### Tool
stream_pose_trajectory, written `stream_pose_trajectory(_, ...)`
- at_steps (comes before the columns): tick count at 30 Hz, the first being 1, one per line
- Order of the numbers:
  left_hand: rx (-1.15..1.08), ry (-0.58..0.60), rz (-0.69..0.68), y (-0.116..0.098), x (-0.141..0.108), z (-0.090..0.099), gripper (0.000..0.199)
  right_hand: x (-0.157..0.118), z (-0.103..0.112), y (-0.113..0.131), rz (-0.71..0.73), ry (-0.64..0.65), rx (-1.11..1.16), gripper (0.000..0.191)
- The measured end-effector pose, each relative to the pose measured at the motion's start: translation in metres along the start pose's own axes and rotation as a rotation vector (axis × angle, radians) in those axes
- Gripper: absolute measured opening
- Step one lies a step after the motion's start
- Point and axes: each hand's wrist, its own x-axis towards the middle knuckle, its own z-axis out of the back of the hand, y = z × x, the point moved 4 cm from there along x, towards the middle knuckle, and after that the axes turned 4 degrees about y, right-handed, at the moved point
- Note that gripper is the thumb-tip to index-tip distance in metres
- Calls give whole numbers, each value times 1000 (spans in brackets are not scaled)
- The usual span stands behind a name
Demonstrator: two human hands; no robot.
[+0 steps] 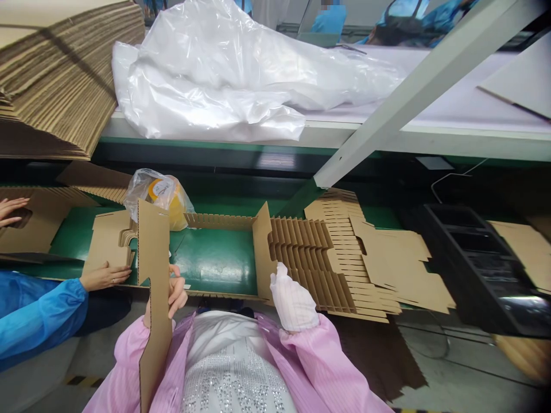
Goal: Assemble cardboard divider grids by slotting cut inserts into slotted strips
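Note:
My bare left hand [176, 293] is closed around a long notched cardboard divider [154, 246], held upright in front of me; the board hides part of the hand. In a white glove, my right hand [294, 299] has its fingers drawn together beside an upright cardboard panel [263, 249]. What sits between those fingers, if anything, is hidden. Just right of it, a row of slotted cardboard dividers [301, 241] stands on edge in parallel. Flat notched cardboard pieces [391, 258] lie fanned out farther right.
A co-worker's hand [105, 277] rests on notched cardboard [103, 238] at the left; another hand [11, 212] shows at the edge. Yellow tape rolls [174, 203] sit bagged on the green belt [215, 258]. A slanted white post [413, 92] crosses the right side. Plastic sheeting [224, 69] covers the shelf.

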Motion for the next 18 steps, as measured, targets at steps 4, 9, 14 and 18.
stream_pose_trajectory(4, 1, 23, -45, -1, 2, -3, 32, -1, 3, -1, -6, 13, -10, 38)
stream_pose_trajectory(9, -36, 81, -48, 1, 4, -3, 28, -4, 0, 2, 68, -30, 9, 41)
stream_pose_trajectory(14, 3, 63, -18, 3, 3, 2, 30, -1, -14, 4, 65, 19, 11, 40)
stream_pose_trajectory(18, -20, 104, 0, 5, 3, 4, 28, 5, -23, 8, 65, 113, 20, 41)
